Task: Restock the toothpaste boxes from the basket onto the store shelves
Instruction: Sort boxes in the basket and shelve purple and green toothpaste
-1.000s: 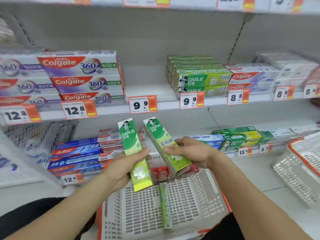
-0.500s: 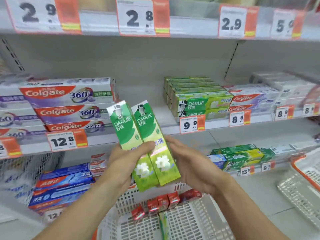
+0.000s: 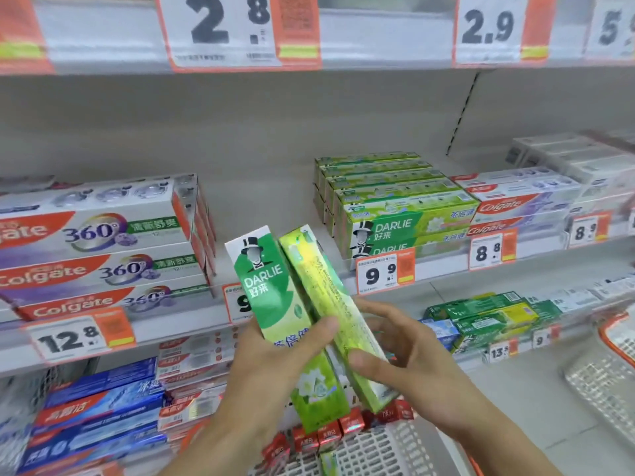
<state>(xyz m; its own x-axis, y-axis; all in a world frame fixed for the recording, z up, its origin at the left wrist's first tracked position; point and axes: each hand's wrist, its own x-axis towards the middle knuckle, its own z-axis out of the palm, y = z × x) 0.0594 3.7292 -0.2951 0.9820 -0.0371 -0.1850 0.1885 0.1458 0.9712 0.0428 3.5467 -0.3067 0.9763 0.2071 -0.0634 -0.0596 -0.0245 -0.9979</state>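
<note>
Two green toothpaste boxes are held upright and side by side, touching along their long edges, in front of the middle shelf (image 3: 309, 314). The left box (image 3: 271, 290) shows its front face with the DARLIE logo; the right box (image 3: 330, 304) is turned so a yellow-green side panel of small print faces the camera. Both tilt slightly, tops leaning left.

The left hand (image 3: 275, 365) is wrapped round the lower half of the left box, thumb pressed across its front and reaching the seam between the two boxes. The right hand (image 3: 402, 362) grips the right box — thumb laid on the front lower part, fingers curled behind it, index finger stretched out along the back edge.

Below the boxes a white plastic basket (image 3: 378, 448) is seen at the bottom edge, with small red boxes (image 3: 326, 436) lined along its far wall and one more green box (image 3: 328, 463) partly visible inside.

On the middle shelf, right of the held boxes, a stack of the same green boxes (image 3: 405, 214) lies flat above a 9.9 price tag (image 3: 385, 271). Left of the held boxes a stack of white-and-red boxes (image 3: 103, 245) sits above a 12.8 tag (image 3: 79, 333). Between the two stacks a bare gap of shelf is left. Blue boxes (image 3: 99, 407) are stacked on the shelf below, lower left. A second white basket (image 3: 615, 355) is cut off at the right edge.
</note>
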